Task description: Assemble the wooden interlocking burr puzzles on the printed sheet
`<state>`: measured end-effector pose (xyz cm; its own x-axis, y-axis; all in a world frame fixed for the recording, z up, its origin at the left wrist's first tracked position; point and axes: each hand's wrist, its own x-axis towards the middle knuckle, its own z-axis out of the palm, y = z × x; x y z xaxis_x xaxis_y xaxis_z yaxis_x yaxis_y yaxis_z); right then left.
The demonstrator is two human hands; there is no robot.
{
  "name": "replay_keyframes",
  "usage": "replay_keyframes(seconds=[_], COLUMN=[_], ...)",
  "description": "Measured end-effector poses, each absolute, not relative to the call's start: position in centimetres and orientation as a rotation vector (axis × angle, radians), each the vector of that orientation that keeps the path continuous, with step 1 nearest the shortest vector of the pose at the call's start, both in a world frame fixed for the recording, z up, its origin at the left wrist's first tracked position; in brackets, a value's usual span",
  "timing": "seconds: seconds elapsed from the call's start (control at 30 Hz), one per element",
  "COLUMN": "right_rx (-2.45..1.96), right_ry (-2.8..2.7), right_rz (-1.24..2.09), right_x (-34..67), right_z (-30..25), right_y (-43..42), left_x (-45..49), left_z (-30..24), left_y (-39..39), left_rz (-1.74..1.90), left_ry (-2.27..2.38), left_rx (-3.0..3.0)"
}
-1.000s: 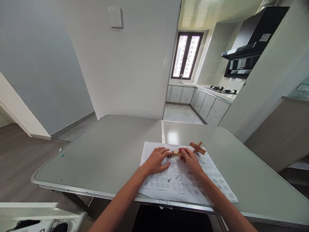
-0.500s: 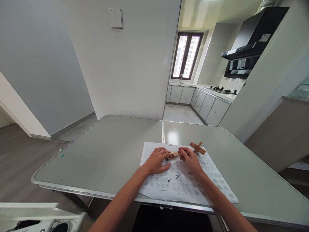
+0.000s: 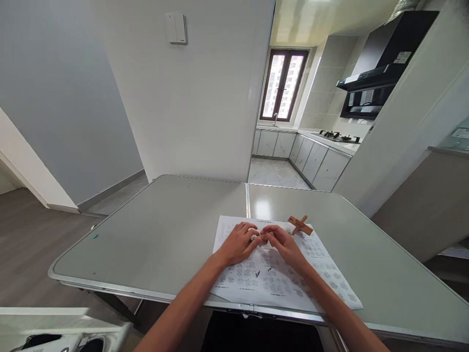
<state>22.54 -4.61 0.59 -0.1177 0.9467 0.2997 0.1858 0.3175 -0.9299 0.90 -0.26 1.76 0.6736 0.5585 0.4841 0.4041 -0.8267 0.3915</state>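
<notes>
Now | left hand and right hand, curled nearly closed, pinch small brown wooden piece left of brown wooden cross | probably fitting it | next needs steady fingers

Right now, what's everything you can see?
table: one, grey, in front
printed sheet: at least one, white, on table
small wooden pieces: count hidden, light brown, over sheet
crossed wooden pieces: at least two, brown, sheet's far-right corner
small bit: one, teal, near table's left edge
light switch: one, white, upper left
window: one, dark-framed, upper right
tap: one, silvery, below window
cabinets: several, whitish, below window
range hood: one, black, upper right
stove: one, black, below range hood
unit: one, white, lower left
left hand: one, bare, holding pieces
right hand: one, bare, holding pieces
</notes>
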Motion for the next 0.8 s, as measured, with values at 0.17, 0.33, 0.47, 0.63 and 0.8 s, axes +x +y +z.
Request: replay_keyframes(seconds=[0.17, 0.33, 0.47, 0.63, 0.8], right_rx=[-1.077, -1.292, -1.315, -1.278, -1.304], right_ry=[-1.612, -1.615, -1.771, -1.893, -1.822], right_rz=[0.885, 0.522, 0.419, 0.449, 0.541], right_x=[22.5, 22.8, 22.9, 22.9, 22.8], right_z=[0.5, -0.7, -1.6, -2.3, -2.1], right_y=[-4.7, -4.1, -3.9, -3.8, -3.8], left_x=[1.0, 1.2, 1.3, 1.3, 1.3], left_z=[1.9, 1.5, 1.1, 0.7, 0.3], left_y=[-0.3, 0.3, 0.6, 0.9, 1.8], left_rz=[0.917, 1.005, 1.079, 1.123, 1.143], left_ry=[0.748, 0.915, 1.064, 1.112, 1.048], left_rx=[2.605, 2.520, 2.389, 2.189, 1.841])
